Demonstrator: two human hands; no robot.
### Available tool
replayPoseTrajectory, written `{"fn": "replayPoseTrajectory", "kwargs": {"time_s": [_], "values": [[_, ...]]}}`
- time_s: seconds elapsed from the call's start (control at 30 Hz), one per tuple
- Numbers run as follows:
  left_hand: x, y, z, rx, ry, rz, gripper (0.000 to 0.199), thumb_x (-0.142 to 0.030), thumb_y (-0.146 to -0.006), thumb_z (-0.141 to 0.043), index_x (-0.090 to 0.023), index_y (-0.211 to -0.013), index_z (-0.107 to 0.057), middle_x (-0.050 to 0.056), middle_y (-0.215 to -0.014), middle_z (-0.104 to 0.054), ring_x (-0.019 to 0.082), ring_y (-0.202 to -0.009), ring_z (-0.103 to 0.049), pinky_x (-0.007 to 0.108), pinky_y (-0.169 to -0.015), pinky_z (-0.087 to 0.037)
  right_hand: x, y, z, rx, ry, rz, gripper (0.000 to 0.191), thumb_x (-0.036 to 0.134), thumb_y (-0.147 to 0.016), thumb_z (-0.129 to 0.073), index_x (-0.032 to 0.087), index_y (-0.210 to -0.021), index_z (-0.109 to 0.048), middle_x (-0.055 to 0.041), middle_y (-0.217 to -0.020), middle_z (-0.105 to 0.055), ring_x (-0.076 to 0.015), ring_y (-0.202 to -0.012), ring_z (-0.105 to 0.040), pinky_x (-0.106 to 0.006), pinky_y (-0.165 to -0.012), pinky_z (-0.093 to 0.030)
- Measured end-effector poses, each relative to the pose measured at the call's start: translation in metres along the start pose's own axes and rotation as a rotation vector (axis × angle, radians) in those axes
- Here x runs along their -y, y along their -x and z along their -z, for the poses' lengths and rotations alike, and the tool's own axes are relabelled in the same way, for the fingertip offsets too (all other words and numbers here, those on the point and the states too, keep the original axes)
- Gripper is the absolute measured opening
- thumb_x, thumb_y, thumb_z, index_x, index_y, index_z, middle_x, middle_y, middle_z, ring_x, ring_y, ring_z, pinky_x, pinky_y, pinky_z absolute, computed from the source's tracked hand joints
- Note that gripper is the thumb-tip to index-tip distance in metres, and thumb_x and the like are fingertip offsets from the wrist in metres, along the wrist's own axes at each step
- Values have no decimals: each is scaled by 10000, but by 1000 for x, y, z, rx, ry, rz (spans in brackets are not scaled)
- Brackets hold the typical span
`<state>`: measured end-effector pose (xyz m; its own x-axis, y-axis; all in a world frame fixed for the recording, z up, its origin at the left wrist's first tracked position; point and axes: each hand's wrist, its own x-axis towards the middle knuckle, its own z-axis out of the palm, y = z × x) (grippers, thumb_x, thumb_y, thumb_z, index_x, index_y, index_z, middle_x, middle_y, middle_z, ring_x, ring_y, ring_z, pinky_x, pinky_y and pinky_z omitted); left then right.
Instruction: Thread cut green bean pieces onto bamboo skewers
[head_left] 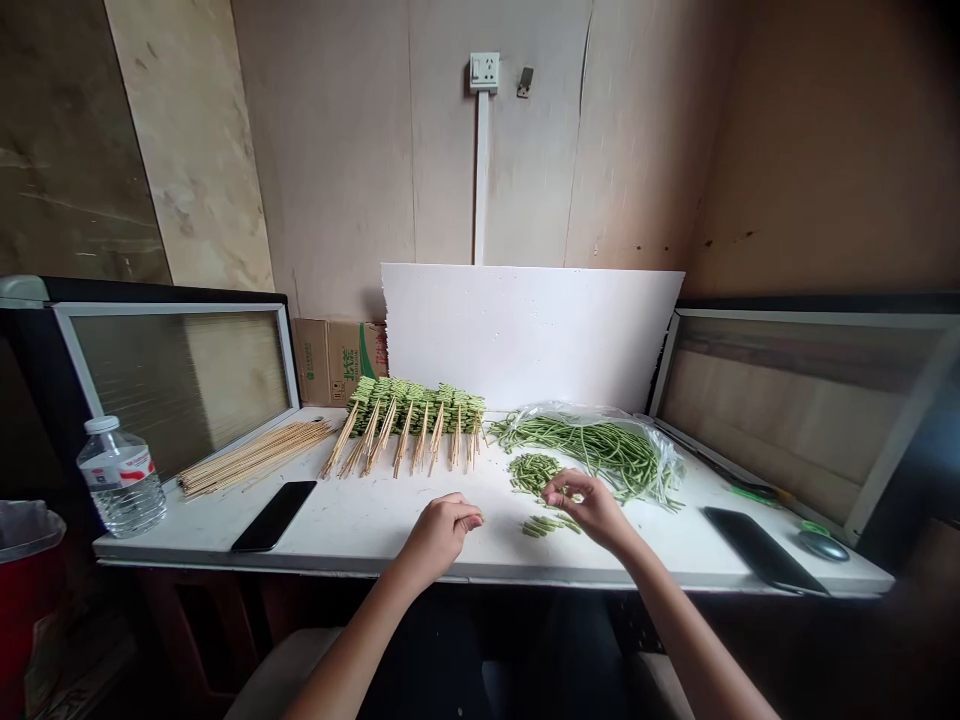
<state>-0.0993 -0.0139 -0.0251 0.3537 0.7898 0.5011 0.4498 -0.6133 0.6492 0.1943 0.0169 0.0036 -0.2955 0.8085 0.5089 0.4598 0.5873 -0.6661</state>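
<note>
Carton (pixel 337 358) print unreadable | left hand (pixel 439 530) fingers pinched together | right hand (pixel 589 505) fingers seemingly clamping bean piece (pixel 561 492)

A white table (pixel 360 525) stands against the far wall. The left hand (pixel 439 530) rests on it near the front edge, fingers curled closed, what they pinch too small to tell. The right hand (pixel 589 505) hovers over cut green bean pieces (pixel 536 475) — fingers bent, touching them. Farther back lie finished bean skewers (pixel 412 415), bare bamboo sticks (pixel 251 455) at left, and long beans (pixel 592 445) at right.
</note>
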Motion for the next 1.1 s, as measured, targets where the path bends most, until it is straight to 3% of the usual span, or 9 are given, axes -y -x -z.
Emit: {"fn": "replayPoseTrajectory", "kwargs": {"time_s": [0.1, 0.2, 0.33, 0.47, 0.6, 0.73, 0.9, 1.1], "values": [[-1, 3, -7, 30, 27, 9, 322, -276, -1024, -487, -221, -1145, -781, 76, -981, -673, 188, -878, -654, 308, -838, -533, -25, 1, 0, -73, 166, -74, 357, 562, -872, -711, 220, -864, -815, -108, -905, -735, -291, -874, -637, -406, -778, -486], [-5, 7, -11, 64, 32, 16, 378, -276, -1046, -434, -251, -1313, -700, 81, -1097, -623, 166, -921, -645, 296, -892, -538, -38, 5, -20, -71, 302, -79, 305, 491, -900, -676, 229, -874, -829, -106, -878, -727, -303, -887, -626, -439, -834, -476], [-2, 7, -12, 23, 35, 32, 358, -222, -1017, -478, -236, -1286, -714, 87, -1114, -601, 166, -937, -649, 306, -915, -548, -48, 11, -46, -86, 412, -73, 273, 403, -918, -636, 226, -842, -829, -104, -843, -721, -306, -917, -604, -443, -854, -473], [5, 1, -14, -44, 83, 6, 299, -190, -963, -585, -214, -1226, -725, 83, -1039, -660, 196, -961, -663, 328, -891, -565, -53, 15, -54, -91, 418, -47, 282, 428, -925, -650, 227, -855, -834, -120, -914, -726, -317, -975, -576, -476, -890, -478], [6, -1, -17, -80, 60, -29, 288, -168, -922, -657, -208, -1202, -711, 64, -990, -689, 195, -913, -670, 342, -857, -578, -28, 13, -55, -88, 295, 9, 338, 512, -968, -610, 248, -1003, -819, -125, -1063, -715, -328, -1063, -569, -519, -941, -480], [-2, 2, -16, -81, 46, -85, 284, -152, -931, -652, -228, -1200, -696, 55, -1003, -687, 194, -932, -675, 337, -866, -574, 15, 11, -62, 79, 23, 75, 390, 548, -971, -625, 269, -1217, -742, -99, -1059, -733, -277, -1038, -614, -378, -802, -529], [-10, 2, -11, -114, 14, -94, 234, -207, -948, -651, -234, -1176, -698, 64, -1020, -699, 209, -953, -681, 338, -855, -572, 35, 11, -71, -1, -17, 143, 315, 526, -961, -657, 243, -999, -790, -84, -877, -737, -244, -869, -617, -377, -770, -515], [-10, 1, -8, -121, -40, -58, 155, -223, -965, -628, -220, -1051, -757, 67, -994, -730, 211, -899, -702, 328, -814, -554, 35, 11, -70, -19, -11, 171, 284, 520, -945, -681, 254, -973, -775, -69, -884, -734, -248, -878, -612, -378, -773, -507]]}}
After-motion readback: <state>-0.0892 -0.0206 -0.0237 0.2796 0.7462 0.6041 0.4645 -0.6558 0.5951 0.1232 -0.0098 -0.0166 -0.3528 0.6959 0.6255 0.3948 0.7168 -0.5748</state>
